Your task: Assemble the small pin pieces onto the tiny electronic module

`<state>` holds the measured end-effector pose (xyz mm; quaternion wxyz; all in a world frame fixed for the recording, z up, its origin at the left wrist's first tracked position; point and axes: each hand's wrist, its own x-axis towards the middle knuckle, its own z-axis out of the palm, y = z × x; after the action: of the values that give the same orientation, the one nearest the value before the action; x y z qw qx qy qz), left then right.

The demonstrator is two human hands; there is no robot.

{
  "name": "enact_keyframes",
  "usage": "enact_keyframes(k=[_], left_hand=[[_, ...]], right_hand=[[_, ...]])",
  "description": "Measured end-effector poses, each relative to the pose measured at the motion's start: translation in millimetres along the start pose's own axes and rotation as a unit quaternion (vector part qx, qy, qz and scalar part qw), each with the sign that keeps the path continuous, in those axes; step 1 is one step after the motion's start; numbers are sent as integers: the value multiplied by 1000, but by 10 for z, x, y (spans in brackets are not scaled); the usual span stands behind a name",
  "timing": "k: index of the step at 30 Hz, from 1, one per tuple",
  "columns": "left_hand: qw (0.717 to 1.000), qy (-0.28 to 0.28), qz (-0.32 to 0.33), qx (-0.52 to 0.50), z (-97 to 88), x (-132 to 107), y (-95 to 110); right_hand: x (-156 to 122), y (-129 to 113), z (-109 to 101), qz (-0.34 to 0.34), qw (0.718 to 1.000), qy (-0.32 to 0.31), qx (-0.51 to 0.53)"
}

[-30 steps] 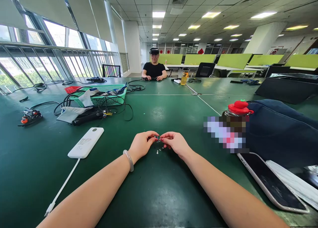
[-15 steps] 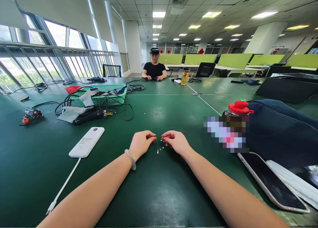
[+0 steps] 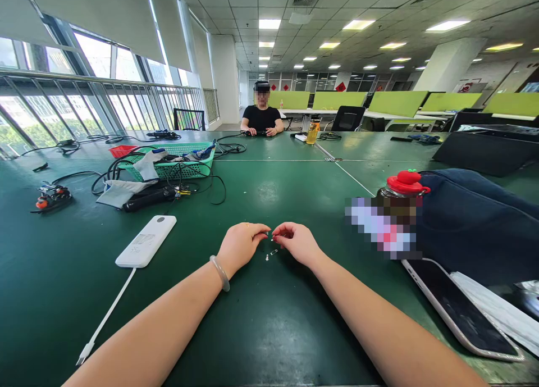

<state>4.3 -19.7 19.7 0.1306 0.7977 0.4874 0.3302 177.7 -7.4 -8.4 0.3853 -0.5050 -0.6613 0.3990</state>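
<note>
At the left of the frame, a white power bank lies on the green table, well apart from your fingers. Near the centre, your left hand has its thumb and forefinger pinched together on a small grey part; the fingertips cover most of it, so you can't make out its full shape. Judge it as very light and probably stiff, with little surface to grip: hold it by its outer edges, softly, since a hard squeeze could make it spring away.

Just below your fingertips, a little white piece lies loose on the tabletop. It looks light and rigid, easy to flick aside on that smooth surface; take it by its sides with your nails. Slightly to its right, a small flat piece also lies loose. Thin as it seems, it may be hard to lift and could bend or snap, so treat it as fragile and pick it up by one end.

Next, your right hand is curled, thumb and forefinger closed on a tiny pale bit, just beside the left fingertips but apart from them. Expect next to no weight there; a light pinch should do.
</note>
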Motion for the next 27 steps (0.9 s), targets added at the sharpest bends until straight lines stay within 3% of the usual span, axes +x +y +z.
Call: enact_keyframes(k=[7,15,23,27], left_hand=[[975,43,-150,-159,55,43,-106],[967,10,-118,-227,19,32,-81],[950,31,-154,-269,58,66,-154],[940,44,-165,-295,57,64,-134]], right_hand=[[-132,-214,-6,-112,968,-41,-222],[-177,-262,-8,-143,913,-80,-372],[-226,-359,44,-146,861,-70,-483],[-236,-401,99,-155,848,-57,-503]])
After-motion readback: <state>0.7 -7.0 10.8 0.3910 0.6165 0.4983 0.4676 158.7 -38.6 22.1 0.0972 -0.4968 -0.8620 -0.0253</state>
